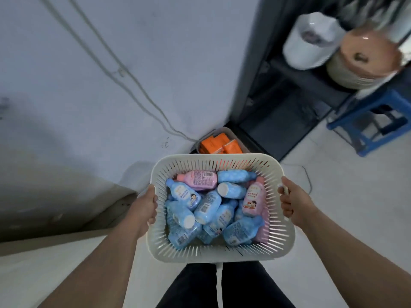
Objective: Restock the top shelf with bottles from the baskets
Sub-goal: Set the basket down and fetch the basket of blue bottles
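Note:
A white slotted plastic basket [219,252] is held in front of me above the floor. It is filled with several blue bottles [208,206] and a few pink bottles [254,200], all lying loose. My left hand [145,206] grips the basket's left rim. My right hand [293,201] grips its right rim, fingers curled around the edge.
A second basket with orange packs [219,143] stands on the floor by the wall corner. A dark metal shelf unit [284,103] rises at the right, with a white bag [311,41] and a lidded pot [369,56] on it. A blue stool [375,121] stands beside it.

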### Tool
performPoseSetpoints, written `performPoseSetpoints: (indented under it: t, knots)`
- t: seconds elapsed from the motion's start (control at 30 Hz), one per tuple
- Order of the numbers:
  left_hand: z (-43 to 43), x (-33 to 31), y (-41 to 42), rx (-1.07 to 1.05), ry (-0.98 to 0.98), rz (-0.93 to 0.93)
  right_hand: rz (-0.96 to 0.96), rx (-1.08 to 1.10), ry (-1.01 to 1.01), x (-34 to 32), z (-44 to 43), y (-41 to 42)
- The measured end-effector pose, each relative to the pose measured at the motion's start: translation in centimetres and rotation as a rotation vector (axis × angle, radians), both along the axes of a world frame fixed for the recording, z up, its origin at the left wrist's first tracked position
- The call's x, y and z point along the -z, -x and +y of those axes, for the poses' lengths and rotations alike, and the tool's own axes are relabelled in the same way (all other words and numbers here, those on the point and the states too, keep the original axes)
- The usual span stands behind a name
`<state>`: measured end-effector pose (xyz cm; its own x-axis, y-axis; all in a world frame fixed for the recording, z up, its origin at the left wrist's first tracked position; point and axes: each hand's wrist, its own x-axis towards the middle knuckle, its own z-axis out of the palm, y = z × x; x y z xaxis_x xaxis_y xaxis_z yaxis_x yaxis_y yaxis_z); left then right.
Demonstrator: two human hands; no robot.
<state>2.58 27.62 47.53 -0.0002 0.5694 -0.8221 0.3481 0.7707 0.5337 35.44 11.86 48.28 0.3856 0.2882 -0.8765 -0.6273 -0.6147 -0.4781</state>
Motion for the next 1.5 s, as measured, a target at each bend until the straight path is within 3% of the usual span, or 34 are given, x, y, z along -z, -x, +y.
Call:
performPoseSetpoints:
  t: [0.37,0.93,1.5]
  knots:
    - [-7.5,-5.3,-17.3,0.463,-0.042,-0.018,-0.019,0.460,-0.053,-5.7,-20.4,-6.5]
    - [-36.9,-5.1,-47.7,0.984,-0.020,-0.078,-0.081,0.926,0.081,-7.7,-56.5,-20.4]
    - [-57.6,-8.0,-81.0,1.456,-0.059,-0.091,-0.128,1.434,0.103,-9.2,-75.6,-36.7]
